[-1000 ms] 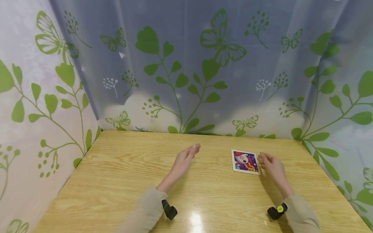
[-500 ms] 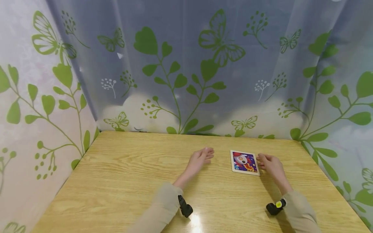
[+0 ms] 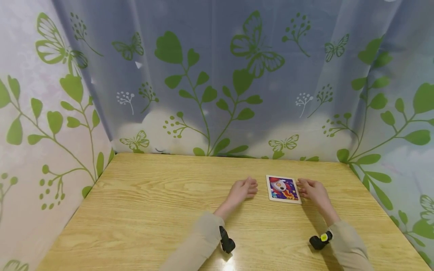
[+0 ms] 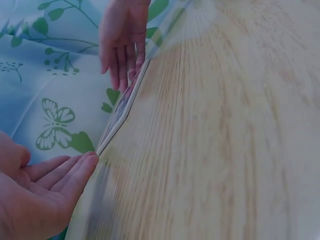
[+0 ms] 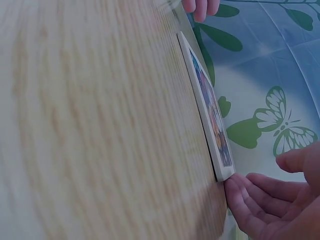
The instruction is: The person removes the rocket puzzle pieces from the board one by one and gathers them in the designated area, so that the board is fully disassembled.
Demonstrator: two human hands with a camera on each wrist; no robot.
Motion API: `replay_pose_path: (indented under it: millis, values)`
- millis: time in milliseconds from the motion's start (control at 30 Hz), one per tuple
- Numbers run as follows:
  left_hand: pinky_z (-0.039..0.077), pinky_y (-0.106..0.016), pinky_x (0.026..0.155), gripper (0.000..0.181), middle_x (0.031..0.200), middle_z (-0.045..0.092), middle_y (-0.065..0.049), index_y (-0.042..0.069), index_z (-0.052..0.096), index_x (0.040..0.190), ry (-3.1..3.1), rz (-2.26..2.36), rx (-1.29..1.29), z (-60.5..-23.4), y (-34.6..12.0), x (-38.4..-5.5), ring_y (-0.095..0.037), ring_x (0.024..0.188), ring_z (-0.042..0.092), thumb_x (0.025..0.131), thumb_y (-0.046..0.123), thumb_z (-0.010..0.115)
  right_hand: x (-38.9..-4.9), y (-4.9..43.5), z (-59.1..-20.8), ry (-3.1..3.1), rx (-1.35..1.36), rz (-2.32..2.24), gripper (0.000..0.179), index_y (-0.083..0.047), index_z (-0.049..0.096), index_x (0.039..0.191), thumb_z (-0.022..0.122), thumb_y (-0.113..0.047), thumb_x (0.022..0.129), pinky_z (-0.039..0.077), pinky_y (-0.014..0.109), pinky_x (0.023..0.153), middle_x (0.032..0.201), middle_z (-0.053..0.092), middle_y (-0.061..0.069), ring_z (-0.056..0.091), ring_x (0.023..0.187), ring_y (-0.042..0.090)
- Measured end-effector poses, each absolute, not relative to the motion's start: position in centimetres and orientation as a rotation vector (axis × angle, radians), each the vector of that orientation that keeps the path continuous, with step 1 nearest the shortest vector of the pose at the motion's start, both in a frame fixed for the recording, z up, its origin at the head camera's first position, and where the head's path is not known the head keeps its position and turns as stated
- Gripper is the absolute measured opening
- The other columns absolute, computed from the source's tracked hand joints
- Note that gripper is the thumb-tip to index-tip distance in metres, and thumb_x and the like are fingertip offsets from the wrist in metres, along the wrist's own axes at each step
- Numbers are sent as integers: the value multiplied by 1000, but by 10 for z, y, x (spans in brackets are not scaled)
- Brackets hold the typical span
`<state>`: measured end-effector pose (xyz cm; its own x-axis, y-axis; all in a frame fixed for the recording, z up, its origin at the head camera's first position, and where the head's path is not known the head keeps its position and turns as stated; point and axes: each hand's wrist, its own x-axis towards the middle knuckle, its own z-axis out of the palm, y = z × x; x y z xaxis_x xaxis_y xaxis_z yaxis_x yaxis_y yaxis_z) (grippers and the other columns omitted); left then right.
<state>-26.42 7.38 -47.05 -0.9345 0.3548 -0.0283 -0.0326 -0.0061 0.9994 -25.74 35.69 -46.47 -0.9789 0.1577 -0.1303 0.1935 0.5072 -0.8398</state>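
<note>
- The picture card point(image 3: 283, 189) lies flat, picture side up, on the table point(image 3: 152, 210), right of centre in the lower half of the head view; the tabletop seems to carry its whole weight, since neither hand grips it.
- The left hand point(image 3: 241, 190) and right hand point(image 3: 314, 191) stand at opposite sides of the card, probably so that its edges can be reached without covering its face.
- The right hand's fingers are loosely extended, the thumb apart, with nothing in their grasp. In the right wrist view their fingertips point(image 5: 235, 187) meet the card's lower end, seemingly in light contact; I judge this placing suits bracing an edge.
- The left hand's fingers are also extended and grasp nothing. In the head view, bare wood shows between them and the card's left edge, so they are near but apart; the left wrist view makes them look touching, likely through its low angle.
- The card thus sits between both sets of fingers, closer to the right.
</note>
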Motion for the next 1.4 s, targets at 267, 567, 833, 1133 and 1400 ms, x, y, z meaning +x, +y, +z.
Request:
replay_pose_path:
  millis: [267, 567, 833, 1133, 1400]
  values:
    - [56, -41, 99, 42, 133, 62, -27, -13, 54, 138, 1969, 1963, 257, -475, 87, -262, -36, 122, 63, 111, 16, 39, -256, 352, -465, 2704, 282, -1475, 61, 16, 43, 144, 37, -35, 111, 60, 22, 77, 138, 55, 33, 66, 95, 13]
    - [57, -37, 96, 41, 133, 63, -26, -14, 54, 137, 1963, 1967, 228, -475, 91, -262, -33, 120, 65, 110, 13, 39, -256, 344, -464, 2693, 234, -1469, 59, 15, 44, 144, 37, -34, 111, 61, 27, 80, 139, 55, 32, 69, 102, 23]
    - [59, -35, 93, 40, 130, 64, -26, -15, 55, 135, 1998, 1951, 217, -474, 91, -259, -32, 118, 66, 109, 12, 42, -251, 337, -463, 2676, 194, -1502, 59, 16, 46, 142, 40, -33, 111, 61, 25, 80, 137, 55, 34, 69, 101, 22]
    - [59, -37, 93, 38, 128, 66, -26, -15, 56, 134, 2011, 1980, 200, -474, 89, -256, -33, 116, 67, 108, 11, 44, -248, 336, -463, 2667, 213, -1524, 59, 17, 47, 140, 41, -34, 111, 61, 28, 82, 136, 56, 35, 71, 104, 30]
    - [59, -36, 92, 37, 127, 66, -25, -14, 57, 133, 2021, 1984, 173, -474, 84, -255, -33, 115, 68, 108, 11, 44, -244, 334, -463, 2608, 144, -1627, 54, 22, 46, 137, 38, -25, 112, 61, 30, 83, 132, 57, 37, 73, 100, 24]
